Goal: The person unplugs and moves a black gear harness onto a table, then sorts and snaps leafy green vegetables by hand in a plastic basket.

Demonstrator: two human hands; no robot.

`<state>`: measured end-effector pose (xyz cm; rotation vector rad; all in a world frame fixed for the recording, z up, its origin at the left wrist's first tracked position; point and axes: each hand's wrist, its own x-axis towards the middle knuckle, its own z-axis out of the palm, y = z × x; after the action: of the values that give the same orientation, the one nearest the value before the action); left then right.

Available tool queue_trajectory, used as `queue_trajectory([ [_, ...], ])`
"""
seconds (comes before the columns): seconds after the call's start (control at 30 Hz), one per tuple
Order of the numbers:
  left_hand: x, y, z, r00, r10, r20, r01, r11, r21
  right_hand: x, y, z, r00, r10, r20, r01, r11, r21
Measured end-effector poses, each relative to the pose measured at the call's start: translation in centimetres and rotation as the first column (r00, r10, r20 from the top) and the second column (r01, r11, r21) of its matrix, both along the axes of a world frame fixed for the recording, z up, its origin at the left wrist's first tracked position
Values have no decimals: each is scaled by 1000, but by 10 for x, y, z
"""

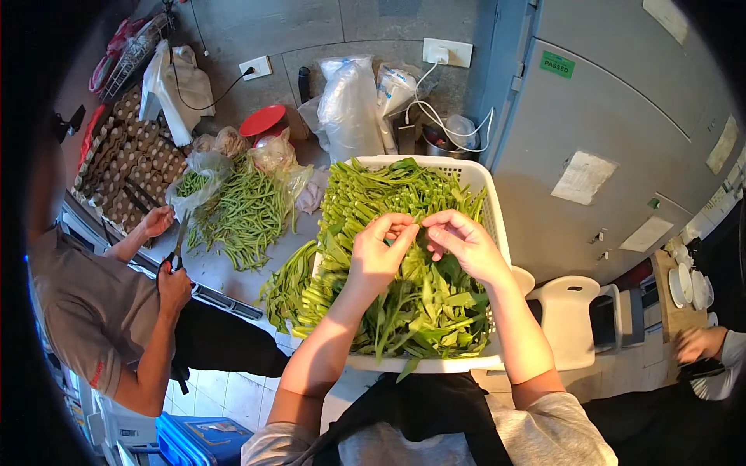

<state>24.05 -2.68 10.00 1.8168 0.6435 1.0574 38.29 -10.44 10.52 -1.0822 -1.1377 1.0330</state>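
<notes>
A white perforated plastic basket (pixel 495 221) full of leafy greens with cut green stems (pixel 373 198) lies before me. Over the middle of it, my left hand (pixel 382 247) has thumb and fingertips pinched together. Close by on the right, my right hand (pixel 463 242) is in a similar pinch, its fingertips almost meeting those of my left. Whether a small bit of green sits between the fingertips is too small to tell. Broad loose leaves (pixel 431 314) fill the near half of the basket, under my wrists. More leafy stems (pixel 291 279) hang past its left side.
At left, a co-worker holds scissors (pixel 178 244) beside a plastic bag (pixel 201 180) and a heap of green beans (pixel 250 215). Behind the basket stand plastic bag rolls (pixel 349 110) and a white cable (pixel 434 116). A grey metal cabinet (pixel 518 151), white chairs (pixel 565 320) and another person's hand (pixel 699 343) are at right.
</notes>
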Motion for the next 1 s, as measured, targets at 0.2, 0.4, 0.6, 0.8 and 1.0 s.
queue_trajectory([
  [0.2, 3, 7, -2, 989, 129, -69, -122, 988, 94, 2, -2, -2, 973, -10, 229, 23, 998, -57],
  [0.4, -1, 18, -3, 995, 97, 12, -95, 936, 338, -12, -15, 19, 874, 14, 487, -76, 991, 107],
  [0.6, -22, -3, 41, 828, 192, 527, -265, 962, 66, -74, -44, 7, 409, 219, 886, -504, 863, 19],
  [0.8, -73, -24, 47, 733, 126, 668, -216, 975, 53, -77, -37, 19, 588, 273, 761, -239, 958, -159],
  [1.0, -96, -19, 30, 874, 190, 447, -168, 982, -89, -17, -9, 48, 870, -311, 383, 249, 947, 202],
])
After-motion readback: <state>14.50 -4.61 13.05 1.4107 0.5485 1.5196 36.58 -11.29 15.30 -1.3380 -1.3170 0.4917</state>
